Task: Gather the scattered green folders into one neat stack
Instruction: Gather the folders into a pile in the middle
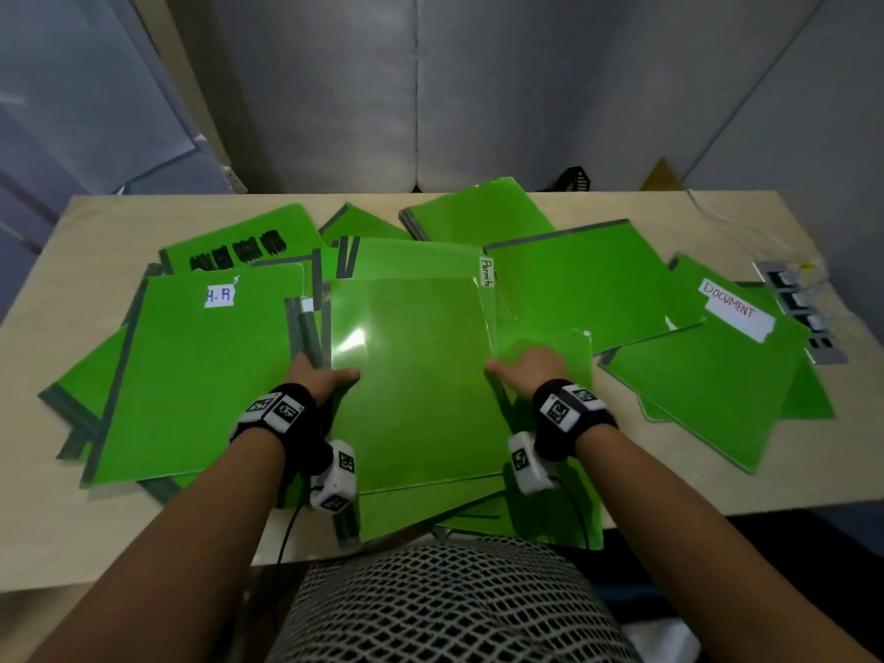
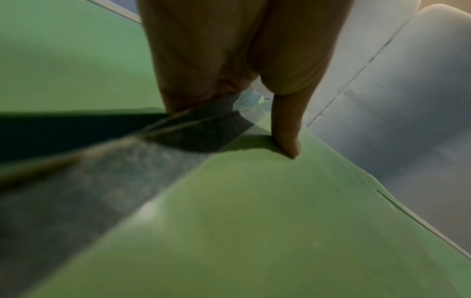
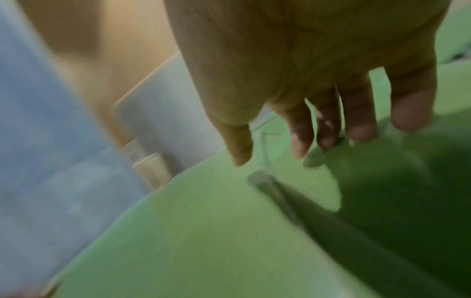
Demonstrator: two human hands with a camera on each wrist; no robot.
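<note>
A person's left hand [image 1: 319, 375] and right hand [image 1: 525, 367] clamped the two long edges of a glossy green folder [image 1: 411, 375] lying on top of a loose central pile, near the front edge of a pale wooden table [image 1: 636, 205]. The left thumb [image 2: 286, 129] pressed down on the cover while the other fingers curled under its grey-taped spine. The right hand's thumb lay on the opposite edge, its fingers [image 3: 359, 113] reaching down past it; the blurred wrist view did not show how much they had caught.

More folders fanned out around that central folder: one tabbed "Permits" [image 1: 487, 272] just behind it, one labelled "H.R" [image 1: 191, 370] overlapping the pile to its left, one marked "DOCUMENT" [image 1: 708, 375] to its right, and others further back.

The covers looked slick, so a lift from here could let lower folders slide out of the pinch and spill toward the person. The pile already overhung the table's front edge, and a careless pull could tip sheets off. Squeezing unevenly risked skewing the stack or bending a tab.
</note>
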